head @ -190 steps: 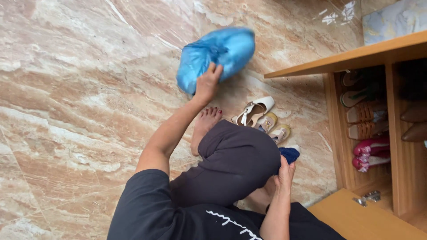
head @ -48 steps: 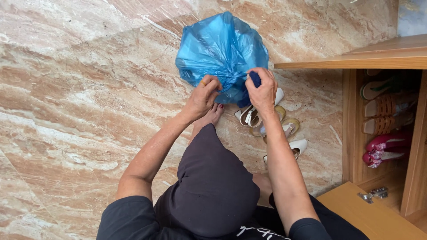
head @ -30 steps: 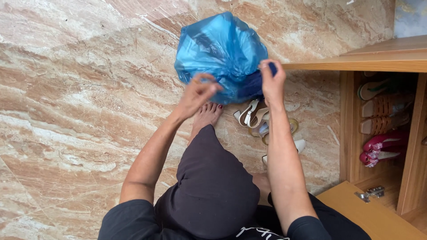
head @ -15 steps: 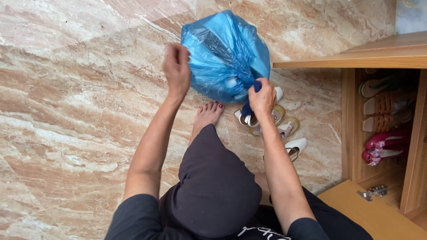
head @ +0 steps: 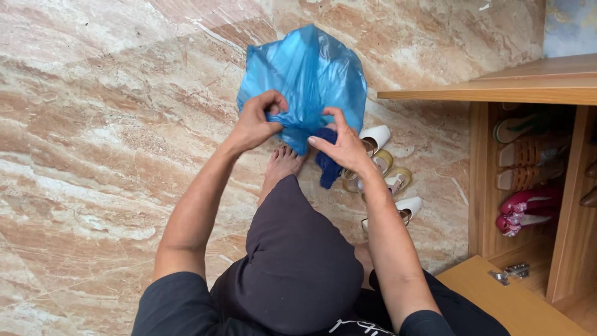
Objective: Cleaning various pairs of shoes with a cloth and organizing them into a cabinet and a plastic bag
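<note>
A bulging blue plastic bag hangs in front of me above the marble floor. My left hand is closed on the gathered neck of the bag at its lower left. My right hand pinches the bag's neck from the right, and a dark blue cloth hangs down under it. Below the hands lie white and gold sandals on the floor, beside my bare foot.
A wooden shoe cabinet stands open at the right, with several shoes on its shelves. Its open door lies at the lower right. Tan marble floor spreads to the left.
My left hand came down from the bag's upper left side and gripped its neck. The right hand shifted slightly up onto the neck, and the bag sank a little.
</note>
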